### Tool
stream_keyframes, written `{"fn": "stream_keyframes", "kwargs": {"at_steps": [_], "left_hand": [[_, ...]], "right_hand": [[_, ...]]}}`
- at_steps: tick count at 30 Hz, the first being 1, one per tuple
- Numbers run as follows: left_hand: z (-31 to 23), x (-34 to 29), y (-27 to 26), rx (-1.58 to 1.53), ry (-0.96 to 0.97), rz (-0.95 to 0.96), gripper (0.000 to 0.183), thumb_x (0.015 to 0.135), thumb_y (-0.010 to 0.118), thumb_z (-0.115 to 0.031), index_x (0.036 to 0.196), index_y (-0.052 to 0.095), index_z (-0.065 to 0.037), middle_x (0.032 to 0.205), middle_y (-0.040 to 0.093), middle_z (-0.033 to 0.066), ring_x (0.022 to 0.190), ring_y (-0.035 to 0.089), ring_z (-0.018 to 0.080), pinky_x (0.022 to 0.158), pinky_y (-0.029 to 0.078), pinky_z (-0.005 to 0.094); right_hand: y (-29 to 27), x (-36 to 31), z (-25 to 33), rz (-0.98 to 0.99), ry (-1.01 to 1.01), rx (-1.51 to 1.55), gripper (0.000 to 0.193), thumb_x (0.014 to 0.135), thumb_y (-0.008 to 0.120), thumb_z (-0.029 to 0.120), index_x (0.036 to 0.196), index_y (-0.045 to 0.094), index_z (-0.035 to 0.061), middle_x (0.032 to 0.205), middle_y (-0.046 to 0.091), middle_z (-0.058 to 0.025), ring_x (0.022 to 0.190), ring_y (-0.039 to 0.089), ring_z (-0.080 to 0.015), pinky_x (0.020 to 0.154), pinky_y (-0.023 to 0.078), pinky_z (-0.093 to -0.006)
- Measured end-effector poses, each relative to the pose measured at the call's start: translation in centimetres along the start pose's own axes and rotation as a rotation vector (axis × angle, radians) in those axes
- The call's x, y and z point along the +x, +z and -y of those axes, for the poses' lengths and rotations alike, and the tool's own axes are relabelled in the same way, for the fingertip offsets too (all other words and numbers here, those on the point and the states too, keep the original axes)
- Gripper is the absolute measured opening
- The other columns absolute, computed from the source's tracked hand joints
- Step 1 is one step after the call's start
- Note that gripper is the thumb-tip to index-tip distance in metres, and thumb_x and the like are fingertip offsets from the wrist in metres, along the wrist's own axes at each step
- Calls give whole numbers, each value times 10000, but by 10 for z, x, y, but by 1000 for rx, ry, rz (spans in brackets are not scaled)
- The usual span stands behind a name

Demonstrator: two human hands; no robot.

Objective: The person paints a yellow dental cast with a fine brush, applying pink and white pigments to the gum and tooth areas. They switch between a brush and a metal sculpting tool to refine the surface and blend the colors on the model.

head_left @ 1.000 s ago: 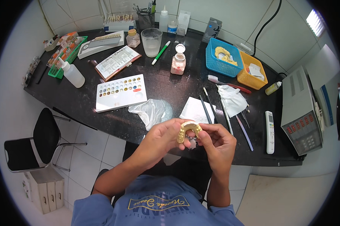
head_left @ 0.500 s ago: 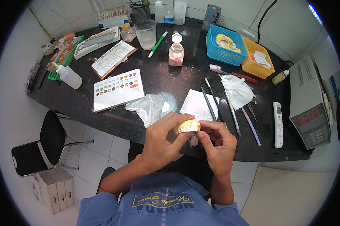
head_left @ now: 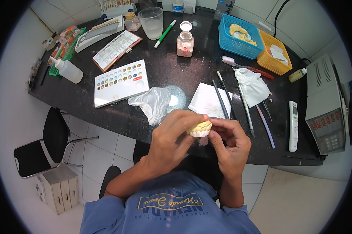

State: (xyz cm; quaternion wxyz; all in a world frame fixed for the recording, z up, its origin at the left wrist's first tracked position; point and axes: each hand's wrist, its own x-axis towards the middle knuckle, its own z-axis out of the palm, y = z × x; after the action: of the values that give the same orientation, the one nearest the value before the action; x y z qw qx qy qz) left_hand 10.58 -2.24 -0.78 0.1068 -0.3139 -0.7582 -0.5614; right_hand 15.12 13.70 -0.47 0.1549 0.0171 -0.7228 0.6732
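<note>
A yellow plaster dental model (head_left: 199, 128) with a row of white teeth sits between both hands, just in front of the black countertop's (head_left: 176, 72) near edge. My left hand (head_left: 172, 138) wraps around its left side and underside. My right hand (head_left: 230, 141) pinches its right end with thumb and fingertips. The teeth face toward me. Part of the model is hidden behind my fingers.
On the countertop lie a white palette with colour wells (head_left: 120, 82), a crumpled clear plastic bag (head_left: 153, 103), a white pad (head_left: 208, 100), several thin tools (head_left: 232, 97), a tissue (head_left: 253, 85), a remote (head_left: 293, 125), blue (head_left: 236, 37) and yellow baskets (head_left: 275, 54), a small furnace (head_left: 326, 107). A black chair (head_left: 43, 144) stands left.
The view has shifted, so the hands and model sit lower and nearer. The model has been turned, its white teeth now facing me; both hands stay on it.
</note>
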Motion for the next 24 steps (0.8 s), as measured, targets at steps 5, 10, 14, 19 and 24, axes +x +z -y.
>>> {"fn": "stream_keyframes", "kwargs": {"at_steps": [5, 10, 14, 19, 24], "left_hand": [[0, 0, 0, -29, -15, 3, 398, 749, 610, 65, 1134, 615, -36, 991, 620, 141, 884, 627, 288, 728, 509, 355], [0, 0, -1, -39, -3, -1, 390, 754, 609, 65, 1131, 616, -34, 990, 621, 140, 884, 630, 287, 729, 510, 354], [-1, -1, 0, -49, -8, -11, 376, 765, 612, 60, 1128, 618, -35, 985, 621, 140, 875, 633, 284, 725, 510, 350], [-1, -4, -2, -126, -127, 23, 366, 792, 643, 20, 1153, 604, -23, 1004, 626, 136, 854, 638, 244, 723, 503, 316], [-14, -1, -8, -562, -459, 99, 352, 896, 611, -98, 1221, 547, 20, 1075, 630, 130, 901, 631, 191, 798, 497, 289]], "right_hand": [[0, 0, 0, 6, -16, -9, 226, 821, 632, -80, 1044, 624, -46, 976, 668, -132, 859, 676, -165, 734, 550, -251], [0, 0, 2, 5, -21, -14, 224, 818, 634, -83, 1040, 625, -47, 976, 668, -131, 858, 676, -161, 735, 549, -249], [1, -1, 1, -1, -14, -6, 225, 817, 639, -80, 1039, 627, -46, 970, 669, -129, 848, 674, -155, 728, 546, -246], [1, -3, 2, -13, 4, -43, 212, 821, 660, -45, 1031, 635, -46, 939, 672, -122, 817, 669, -142, 706, 532, -239], [1, 6, 10, -33, 29, -91, 176, 839, 670, 14, 1009, 661, -29, 899, 676, -109, 793, 668, -137, 687, 523, -237]]}}
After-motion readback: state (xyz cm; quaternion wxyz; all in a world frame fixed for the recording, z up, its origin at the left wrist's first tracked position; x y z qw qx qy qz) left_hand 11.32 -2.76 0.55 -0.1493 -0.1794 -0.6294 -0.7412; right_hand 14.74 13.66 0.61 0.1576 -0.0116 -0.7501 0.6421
